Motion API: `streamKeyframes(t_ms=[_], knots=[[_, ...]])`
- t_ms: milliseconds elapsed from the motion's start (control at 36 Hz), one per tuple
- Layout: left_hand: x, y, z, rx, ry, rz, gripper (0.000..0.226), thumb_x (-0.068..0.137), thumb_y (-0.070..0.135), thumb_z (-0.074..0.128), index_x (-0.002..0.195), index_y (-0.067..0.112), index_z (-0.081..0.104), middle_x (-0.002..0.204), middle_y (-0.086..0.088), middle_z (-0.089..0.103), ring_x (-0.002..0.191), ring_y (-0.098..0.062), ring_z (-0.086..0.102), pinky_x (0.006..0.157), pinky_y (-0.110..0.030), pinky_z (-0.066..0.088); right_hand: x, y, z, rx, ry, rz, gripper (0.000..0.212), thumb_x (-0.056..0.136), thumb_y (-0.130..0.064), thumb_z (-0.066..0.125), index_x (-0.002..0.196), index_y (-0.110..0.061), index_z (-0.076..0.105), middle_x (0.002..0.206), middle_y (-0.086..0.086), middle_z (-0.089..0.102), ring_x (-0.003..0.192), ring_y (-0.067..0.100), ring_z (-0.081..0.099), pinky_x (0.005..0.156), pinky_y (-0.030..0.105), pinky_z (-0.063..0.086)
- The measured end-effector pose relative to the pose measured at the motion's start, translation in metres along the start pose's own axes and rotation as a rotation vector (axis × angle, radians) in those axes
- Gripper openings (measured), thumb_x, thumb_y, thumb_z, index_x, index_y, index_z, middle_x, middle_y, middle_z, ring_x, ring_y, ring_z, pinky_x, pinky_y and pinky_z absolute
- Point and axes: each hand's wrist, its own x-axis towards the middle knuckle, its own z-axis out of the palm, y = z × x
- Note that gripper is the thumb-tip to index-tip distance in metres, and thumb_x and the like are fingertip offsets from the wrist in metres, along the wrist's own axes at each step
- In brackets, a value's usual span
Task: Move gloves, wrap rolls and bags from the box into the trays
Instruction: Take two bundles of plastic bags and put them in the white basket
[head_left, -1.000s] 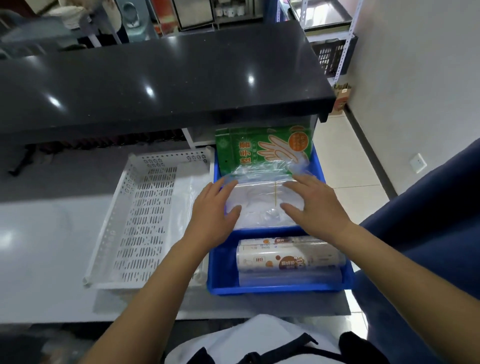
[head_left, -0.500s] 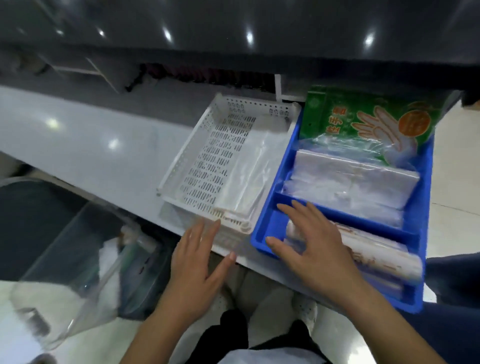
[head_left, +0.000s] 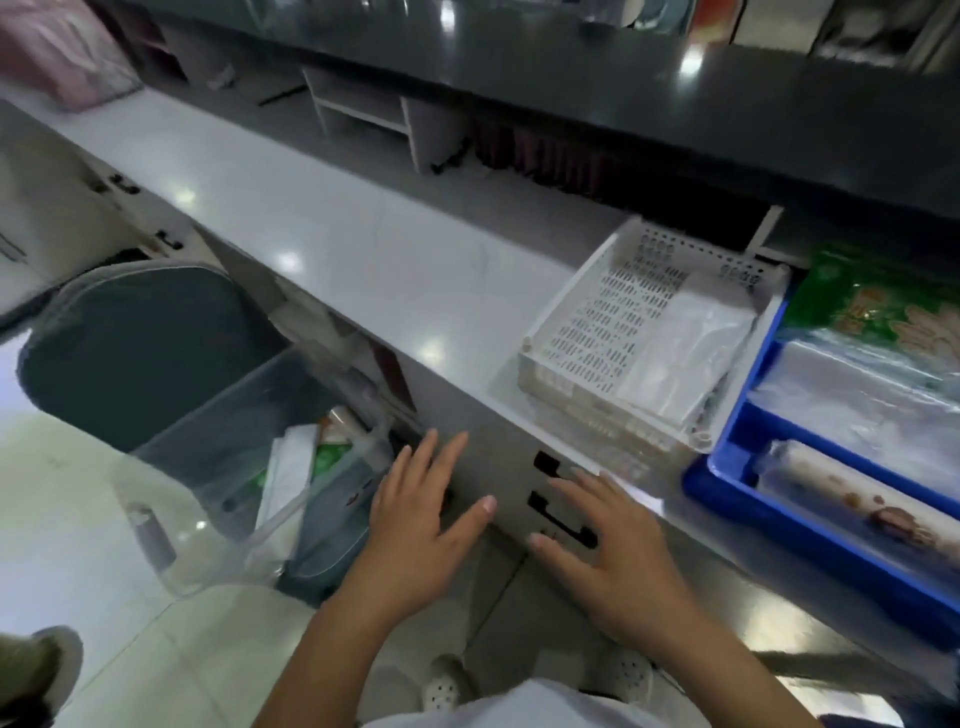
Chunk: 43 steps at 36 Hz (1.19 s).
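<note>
A clear plastic box (head_left: 218, 441) stands on the floor at lower left, with packets and a wrap roll (head_left: 343, 423) inside. On the counter sit a white perforated tray (head_left: 587, 332) holding a clear bag pack (head_left: 680, 358) and a blue tray (head_left: 727, 467). The blue tray holds a green glove pack (head_left: 878, 301), clear bags (head_left: 872, 384) and a wrap roll (head_left: 872, 504). My left hand (head_left: 421, 525) and my right hand (head_left: 613, 551) hover with spread fingers below the counter edge, holding nothing. The left hand is just right of the box.
A white counter (head_left: 322, 228) runs under a black upper shelf (head_left: 727, 104). Drawer fronts with black handles (head_left: 561, 514) lie behind my hands. A dark chair seat (head_left: 135, 338) sits beyond the box. A shoe (head_left: 36, 670) shows at lower left.
Both hands left the blue tray, dropped below the counter edge and moved left toward the floor box. The view swung left and down.
</note>
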Motion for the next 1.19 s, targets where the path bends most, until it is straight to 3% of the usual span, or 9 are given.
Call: streamKeyframes(t_ms=[111, 333, 472, 667, 806, 917, 1083, 1139, 1194], knots=[[-0.025, -0.064, -0.016, -0.024, -0.016, -0.135, 0.077, 0.087, 0.071, 0.040, 0.152, 0.047, 0.007, 0.163, 0.019, -0.005, 0.149, -0.010, -0.012, 0.122, -0.044, 0.004, 0.004, -0.035, 0.037, 0.031, -0.004, -0.013, 0.058, 0.084, -0.064, 0.056, 0.137, -0.042, 0.047, 0.150, -0.020, 0.035, 0.146, 0.006, 0.020, 0.118, 0.036, 0.020], [-0.065, -0.154, -0.041, -0.140, 0.012, -0.272, 0.078, 0.087, 0.070, 0.041, 0.153, 0.042, 0.010, 0.164, 0.013, 0.004, 0.151, -0.014, -0.002, 0.122, -0.047, 0.010, 0.014, -0.100, 0.097, 0.026, -0.072, -0.118, 0.068, 0.076, -0.076, 0.049, 0.133, -0.039, 0.054, 0.140, -0.023, 0.039, 0.135, -0.008, 0.022, 0.110, 0.017, 0.017], [-0.068, -0.183, -0.054, -0.208, 0.046, -0.324, 0.075, 0.089, 0.066, 0.045, 0.153, 0.040, 0.014, 0.164, 0.011, 0.007, 0.150, -0.015, 0.002, 0.121, -0.046, 0.013, 0.035, -0.133, 0.115, 0.005, -0.140, -0.144, 0.052, 0.085, -0.052, 0.062, 0.134, -0.038, 0.054, 0.144, -0.023, 0.040, 0.137, -0.006, 0.025, 0.113, 0.023, 0.025], [-0.061, -0.223, -0.077, -0.219, 0.114, -0.425, 0.073, 0.090, 0.063, 0.047, 0.153, 0.039, 0.017, 0.163, 0.009, 0.013, 0.150, -0.016, 0.007, 0.121, -0.044, 0.015, 0.089, -0.169, 0.152, -0.084, -0.329, -0.233, 0.058, 0.087, -0.054, 0.057, 0.142, -0.036, 0.045, 0.151, -0.016, 0.036, 0.137, -0.006, 0.024, 0.112, 0.019, 0.021], [-0.049, -0.251, -0.114, -0.230, 0.132, -0.581, 0.073, 0.091, 0.061, 0.046, 0.153, 0.040, 0.012, 0.164, 0.010, 0.007, 0.151, -0.017, 0.002, 0.122, -0.045, 0.012, 0.156, -0.202, 0.183, -0.074, -0.457, -0.313, 0.061, 0.088, -0.051, 0.061, 0.143, -0.030, 0.045, 0.150, -0.009, 0.039, 0.140, 0.009, 0.032, 0.117, 0.035, 0.029], [-0.032, -0.274, -0.147, -0.237, 0.156, -0.679, 0.072, 0.092, 0.059, 0.046, 0.153, 0.039, 0.013, 0.164, 0.010, 0.007, 0.151, -0.016, 0.003, 0.122, -0.045, 0.012, 0.215, -0.234, 0.208, -0.067, -0.527, -0.367, 0.060, 0.088, -0.047, 0.063, 0.142, -0.027, 0.047, 0.150, -0.005, 0.042, 0.138, 0.010, 0.035, 0.114, 0.029, 0.030], [0.000, -0.319, -0.170, -0.229, 0.143, -0.799, 0.081, 0.084, 0.071, 0.044, 0.153, 0.039, 0.016, 0.164, 0.008, 0.012, 0.150, -0.017, 0.009, 0.121, -0.044, 0.014, 0.295, -0.262, 0.256, -0.020, -0.658, -0.370, 0.057, 0.087, -0.041, 0.066, 0.138, -0.022, 0.051, 0.146, -0.001, 0.048, 0.135, 0.015, 0.042, 0.111, 0.034, 0.035], [0.015, -0.330, -0.172, -0.271, 0.147, -0.825, 0.080, 0.086, 0.066, 0.049, 0.153, 0.034, 0.021, 0.161, 0.007, 0.019, 0.147, -0.016, 0.017, 0.120, -0.039, 0.018, 0.321, -0.264, 0.273, -0.055, -0.726, -0.339, 0.058, 0.087, -0.040, 0.067, 0.139, -0.021, 0.051, 0.146, -0.001, 0.048, 0.135, 0.016, 0.043, 0.109, 0.031, 0.035], [0.030, -0.338, -0.170, -0.351, 0.149, -0.828, 0.068, 0.094, 0.049, 0.056, 0.151, 0.028, 0.027, 0.150, 0.014, 0.029, 0.135, -0.005, 0.027, 0.107, -0.021, 0.023, 0.343, -0.263, 0.291, -0.108, -0.802, -0.301, 0.058, 0.087, -0.041, 0.067, 0.139, -0.022, 0.050, 0.146, -0.001, 0.048, 0.134, 0.018, 0.044, 0.107, 0.032, 0.037]])
